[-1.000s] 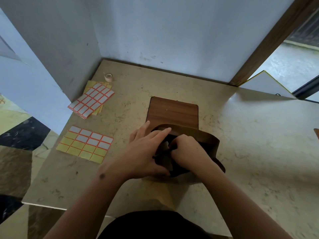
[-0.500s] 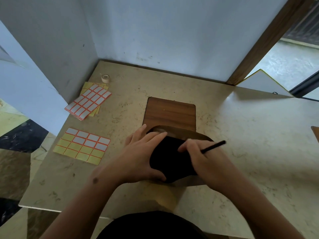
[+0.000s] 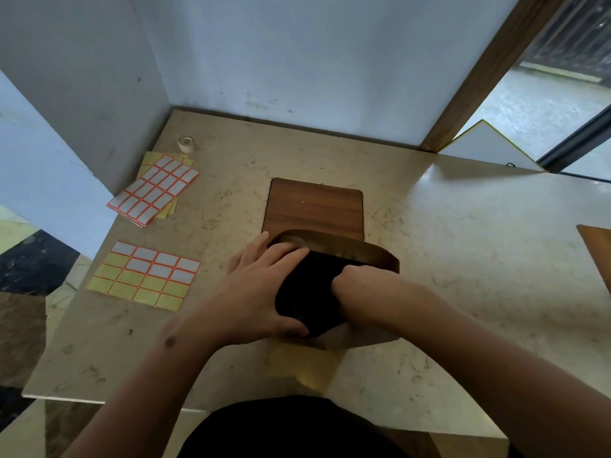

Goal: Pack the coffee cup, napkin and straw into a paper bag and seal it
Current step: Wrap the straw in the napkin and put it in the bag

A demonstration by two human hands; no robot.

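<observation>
A brown paper bag point(image 3: 365, 252) stands open on the marble table, its inside dark point(image 3: 305, 292). My left hand point(image 3: 261, 292) grips the bag's left side, thumb on the near edge and fingers over the far rim. My right hand point(image 3: 358, 289) reaches down into the bag's mouth from the right, with its fingers hidden inside. The black straw is out of sight. No coffee cup or napkin shows; the bag's contents cannot be made out.
A wooden board point(image 3: 314, 206) lies just behind the bag. Two label sticker sheets point(image 3: 145, 276) point(image 3: 155, 190) and a small tape roll point(image 3: 186, 143) sit at the left. Walls close the back and left. Another wooden piece point(image 3: 600, 249) is at the right edge.
Half a second ago my right hand held the black straw sticking out over the bag's rim. Now that hand has gone down into the bag and the straw is no longer visible.
</observation>
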